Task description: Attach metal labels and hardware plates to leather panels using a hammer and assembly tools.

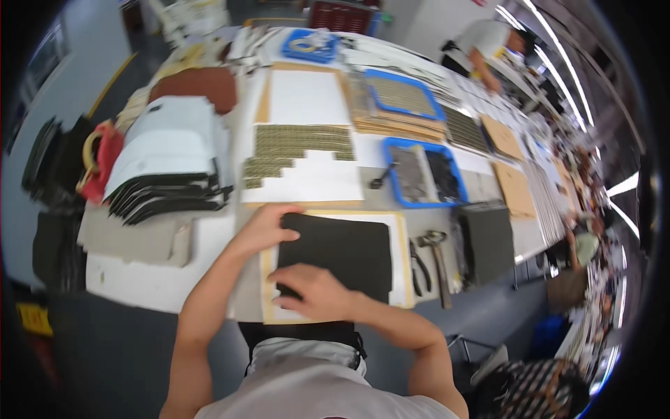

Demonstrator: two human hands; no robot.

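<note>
Head view: looking at a dark sheet (342,251), lying on a yellow-edged white board (398,244) at the near side of the table (153,283). Seeing the left hand (267,227) curled at the sheet's far left corner, can't tell whether pinching; spotting the right hand (317,288) loosely spread over the left edge. Apparently positioning or steadying; next, probably calling for careful alignment. Hard to make out: blurred fingertips, hand-covered left edge.

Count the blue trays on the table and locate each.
3: a far tray at the far end; a middle tray atop brown boards; a near tray just beyond the hammer. Others may be hidden.
</note>
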